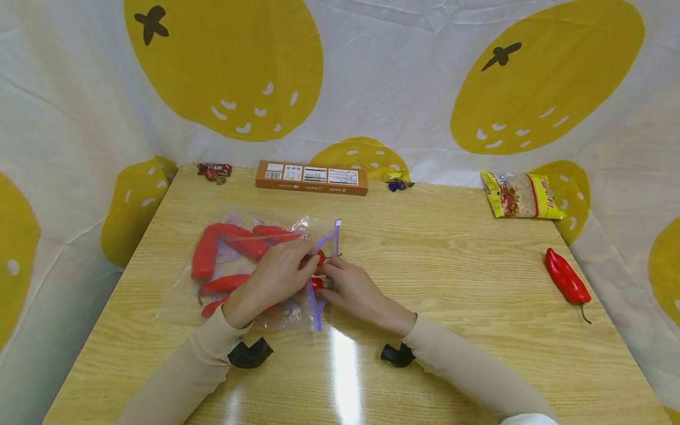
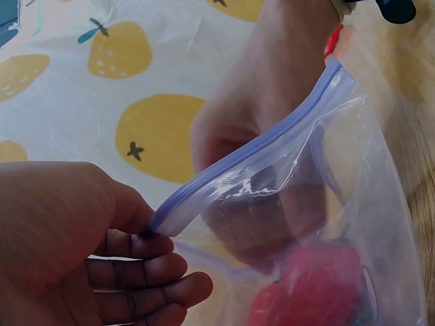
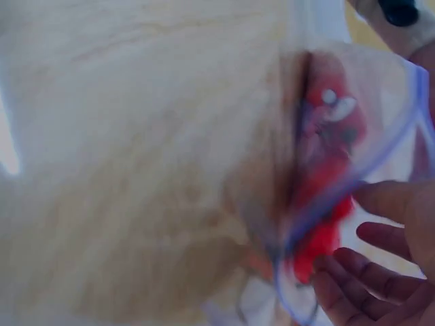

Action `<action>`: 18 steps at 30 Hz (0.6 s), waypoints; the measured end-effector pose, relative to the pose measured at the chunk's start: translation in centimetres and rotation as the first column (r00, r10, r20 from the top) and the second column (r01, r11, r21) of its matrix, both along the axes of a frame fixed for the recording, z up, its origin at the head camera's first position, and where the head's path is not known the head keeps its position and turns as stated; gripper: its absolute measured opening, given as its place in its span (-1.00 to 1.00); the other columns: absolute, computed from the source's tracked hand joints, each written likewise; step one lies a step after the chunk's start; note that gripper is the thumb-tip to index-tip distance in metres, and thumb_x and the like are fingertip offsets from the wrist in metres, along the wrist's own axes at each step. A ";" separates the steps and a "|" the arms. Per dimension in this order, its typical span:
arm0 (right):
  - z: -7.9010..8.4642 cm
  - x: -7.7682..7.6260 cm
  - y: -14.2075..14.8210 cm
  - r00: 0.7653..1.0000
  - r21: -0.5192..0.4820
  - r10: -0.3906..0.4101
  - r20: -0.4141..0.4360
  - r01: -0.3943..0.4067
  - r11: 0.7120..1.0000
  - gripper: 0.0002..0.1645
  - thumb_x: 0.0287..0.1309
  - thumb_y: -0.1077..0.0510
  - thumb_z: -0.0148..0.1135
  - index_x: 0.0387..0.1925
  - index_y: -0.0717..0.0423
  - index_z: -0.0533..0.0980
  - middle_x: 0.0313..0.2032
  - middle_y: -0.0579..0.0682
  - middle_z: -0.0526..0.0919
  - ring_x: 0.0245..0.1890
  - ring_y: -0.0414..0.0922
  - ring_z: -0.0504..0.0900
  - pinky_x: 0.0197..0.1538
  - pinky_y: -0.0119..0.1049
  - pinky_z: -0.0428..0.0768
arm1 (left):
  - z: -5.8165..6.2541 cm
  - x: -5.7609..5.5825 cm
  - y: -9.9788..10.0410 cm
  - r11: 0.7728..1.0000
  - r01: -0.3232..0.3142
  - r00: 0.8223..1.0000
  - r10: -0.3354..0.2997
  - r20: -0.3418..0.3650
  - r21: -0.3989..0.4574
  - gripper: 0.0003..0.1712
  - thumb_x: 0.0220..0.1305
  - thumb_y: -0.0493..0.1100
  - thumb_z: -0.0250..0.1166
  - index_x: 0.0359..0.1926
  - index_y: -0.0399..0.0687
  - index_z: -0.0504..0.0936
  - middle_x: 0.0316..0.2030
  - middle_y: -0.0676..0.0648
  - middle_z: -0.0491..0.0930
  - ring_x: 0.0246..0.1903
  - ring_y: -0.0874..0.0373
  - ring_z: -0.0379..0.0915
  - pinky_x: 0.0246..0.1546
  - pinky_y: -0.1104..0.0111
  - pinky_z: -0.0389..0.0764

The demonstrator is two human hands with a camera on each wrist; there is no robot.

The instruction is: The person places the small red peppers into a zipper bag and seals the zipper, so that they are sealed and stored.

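A clear zip bag (image 1: pixel 177 304) with a purple zip lies on the table, its mouth facing right. Several red peppers (image 1: pixel 241 243) are inside it. My left hand (image 1: pixel 276 268) reaches over the bag; in the left wrist view its thumb and forefinger pinch the purple zip edge (image 2: pixel 224 170). At the mouth, my right hand (image 1: pixel 356 292) has its fingers loosely extended, fingertips right at a red pepper (image 3: pixel 316 248) between the zip edges. A green stem shows between the hands in the head view. Parts of the bag's mouth are hidden by the hands.
Another red pepper (image 1: pixel 567 276) lies at the table's right edge. Along the back stand an orange-brown box (image 1: pixel 311 178), a yellow snack packet (image 1: pixel 523 195), and small wrapped sweets (image 1: pixel 215 171) at left. A blue and yellow wrapper (image 1: pixel 397 182) lies right of the box.
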State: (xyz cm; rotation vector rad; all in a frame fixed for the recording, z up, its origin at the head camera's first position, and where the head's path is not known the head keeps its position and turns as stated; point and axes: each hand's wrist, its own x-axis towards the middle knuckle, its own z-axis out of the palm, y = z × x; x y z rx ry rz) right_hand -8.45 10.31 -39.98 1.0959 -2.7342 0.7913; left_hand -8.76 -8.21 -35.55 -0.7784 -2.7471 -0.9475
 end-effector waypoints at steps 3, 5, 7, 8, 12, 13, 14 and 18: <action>0.6 -0.1 2.1 0.999 -0.015 -0.046 -0.005 0.045 0.999 -0.67 0.01 0.10 0.31 -0.15 0.12 0.56 -0.19 -0.07 0.56 -0.27 -0.16 0.59 -0.23 -0.39 0.54 | 0.0 0.0 0.0 1.000 -0.003 1.000 0.003 -0.009 0.005 -0.80 0.17 -0.22 0.16 -0.57 0.02 0.41 -0.66 0.11 0.27 -0.65 0.27 0.16 -0.65 0.46 0.24; 0.9 -0.4 4.3 0.994 -0.018 -0.108 -0.033 0.107 0.994 -0.69 0.02 0.12 0.29 -0.17 0.15 0.56 -0.21 -0.03 0.57 -0.27 -0.10 0.59 -0.24 -0.33 0.55 | 0.0 0.0 0.0 1.000 -0.006 1.000 0.006 -0.009 0.008 -0.79 0.17 -0.22 0.17 -0.58 0.03 0.40 -0.66 0.11 0.27 -0.65 0.27 0.15 -0.65 0.45 0.24; 1.0 -0.9 7.2 0.976 -0.004 -0.199 -0.087 0.200 0.980 -0.72 0.04 0.14 0.27 -0.18 0.16 0.56 -0.22 0.01 0.58 -0.28 -0.08 0.59 -0.27 -0.26 0.56 | 0.0 0.0 0.0 1.000 -0.011 1.000 0.011 -0.005 0.008 -0.78 0.17 -0.22 0.17 -0.59 0.03 0.39 -0.66 0.11 0.26 -0.65 0.27 0.15 -0.65 0.45 0.24; 1.1 -1.2 8.9 0.961 0.001 -0.250 -0.117 0.252 0.968 -0.74 0.04 0.16 0.26 -0.19 0.16 0.57 -0.22 0.03 0.58 -0.28 -0.06 0.59 -0.28 -0.22 0.56 | 0.0 0.0 0.0 1.000 -0.011 1.000 0.011 -0.002 0.007 -0.78 0.17 -0.22 0.17 -0.59 0.03 0.38 -0.67 0.10 0.25 -0.65 0.26 0.15 -0.65 0.45 0.23; 0.8 -2.3 16.7 0.867 0.008 -0.444 -0.226 0.457 0.889 -0.76 0.03 0.24 0.22 -0.21 0.23 0.56 -0.23 0.16 0.57 -0.26 0.09 0.55 -0.29 -0.01 0.50 | 0.0 0.0 0.0 1.000 -0.017 1.000 0.016 0.022 0.008 -0.77 0.17 -0.22 0.17 -0.59 0.03 0.38 -0.67 0.10 0.24 -0.66 0.26 0.15 -0.66 0.45 0.24; 0.7 -2.4 18.7 0.839 0.010 -0.486 -0.247 0.503 0.864 -0.75 0.02 0.26 0.20 -0.21 0.25 0.56 -0.23 0.20 0.56 -0.26 0.14 0.53 -0.28 0.04 0.47 | 0.0 0.0 0.0 1.000 -0.019 0.999 0.018 0.029 0.008 -0.77 0.16 -0.22 0.17 -0.60 0.03 0.38 -0.67 0.09 0.25 -0.66 0.26 0.15 -0.66 0.45 0.24; 0.6 -2.5 20.8 0.808 0.013 -0.528 -0.263 0.550 0.835 -0.75 0.01 0.27 0.19 -0.21 0.27 0.56 -0.23 0.24 0.55 -0.24 0.18 0.51 -0.26 0.09 0.44 | 0.0 0.0 0.0 1.000 -0.021 0.999 0.021 0.035 0.008 -0.77 0.17 -0.21 0.17 -0.60 0.03 0.38 -0.68 0.09 0.25 -0.67 0.26 0.15 -0.66 0.45 0.24; 0.6 -2.1 28.3 0.680 0.055 -0.673 -0.291 0.714 0.698 -0.69 0.00 0.29 0.11 -0.17 0.34 0.52 -0.19 0.37 0.48 -0.22 0.32 0.42 -0.24 0.23 0.31 | 0.1 0.1 -0.1 1.000 -0.029 0.999 0.029 0.039 0.002 -0.77 0.16 -0.21 0.18 -0.60 0.03 0.38 -0.67 0.09 0.25 -0.66 0.25 0.16 -0.66 0.44 0.25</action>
